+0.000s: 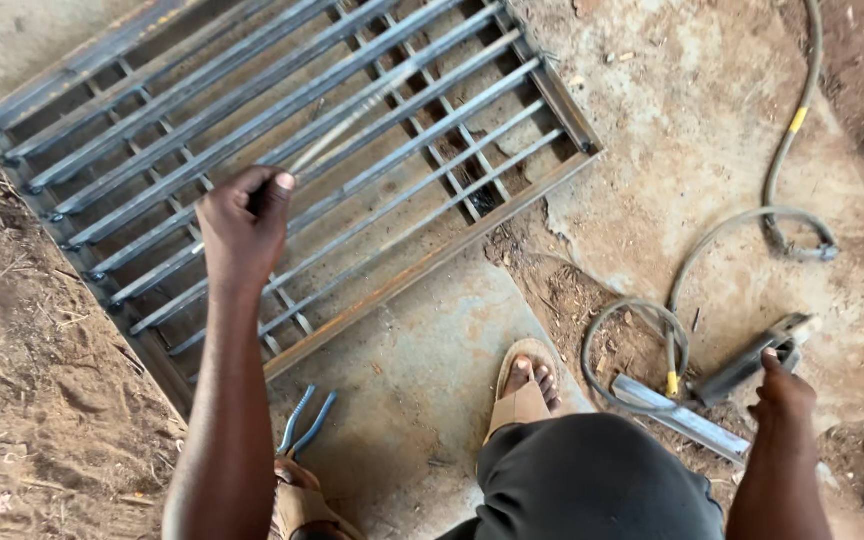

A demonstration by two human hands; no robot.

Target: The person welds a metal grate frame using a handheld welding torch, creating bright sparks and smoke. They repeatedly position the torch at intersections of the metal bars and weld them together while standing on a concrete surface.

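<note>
Two hands: left hand (245,225) grips a thin rod (352,125) slanting up-right; right hand (784,390) touches an electrode holder (747,365).

A: Position of the grille (282,150)?

B: Flat on the ground, far left of the view. Left hand (244,228) sits over its near edge, closed on a rod (352,125) that slants away above the bars.

A: Near side?

B: Pliers (304,422) lie just before the grille, left of the sandalled foot (527,385).

A: Right side?

B: Right hand (784,392) touches the holder (752,360). A strip (677,417) lies just before that; cable (712,250) loops away behind it.
</note>
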